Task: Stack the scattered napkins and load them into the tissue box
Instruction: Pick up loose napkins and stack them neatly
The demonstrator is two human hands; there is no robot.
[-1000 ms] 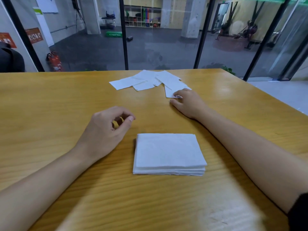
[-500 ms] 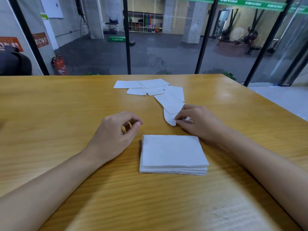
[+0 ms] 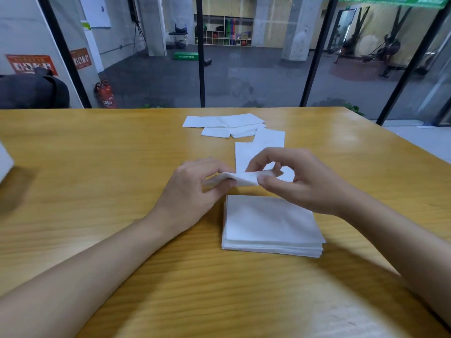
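A neat stack of white napkins (image 3: 269, 225) lies on the wooden table (image 3: 97, 181) in front of me. Just above its far edge both hands hold one white napkin (image 3: 244, 178) off the table. My left hand (image 3: 195, 189) pinches its left end and my right hand (image 3: 302, 181) pinches its right end between thumb and fingers. Behind them two loose napkins (image 3: 262, 145) lie flat, and several more scattered napkins (image 3: 224, 125) sit near the table's far edge. A white corner at the far left edge (image 3: 5, 162) may be the tissue box; most of it is out of view.
The table's far edge runs along a glass wall with black frames (image 3: 201, 69). A dark bag (image 3: 31, 91) sits beyond the table at the far left. The table's right edge (image 3: 415, 150) slants away on the right.
My right hand dragged napkins toward me from the far pile, then lifted one. My left hand moved right from its rest and took hold of that napkin's other end.
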